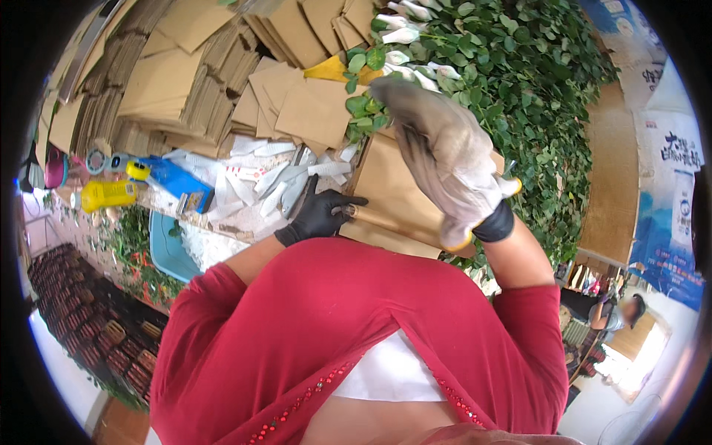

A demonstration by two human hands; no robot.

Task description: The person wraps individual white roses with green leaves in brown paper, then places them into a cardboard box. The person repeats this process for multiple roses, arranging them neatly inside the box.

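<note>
My left hand point(317, 214) wears a black glove and rests at the left end of a brown cardboard sheet point(397, 178). Its thumb and forefinger are spread; the curled fingers touch the sheet's rolled near edge point(397, 219), and whether they grip it is hidden. A worn whitish work glove with yellow trim covers my right hand point(445, 150), over a black cuff. That hand is stretched flat above the sheet's right side, slightly blurred, with no object seen in it. Leafy green stems point(523, 72) lie beyond it, several heads wrapped in white sleeves point(401, 35).
Stacked cardboard sheets point(167, 83) fill the upper left. White sleeves point(272, 183) are scattered left of the sheet, near a blue tool point(175, 181) and a yellow bottle point(108, 196). Below sits a light-blue bin point(167, 256). Another person point(612, 314) is at far right.
</note>
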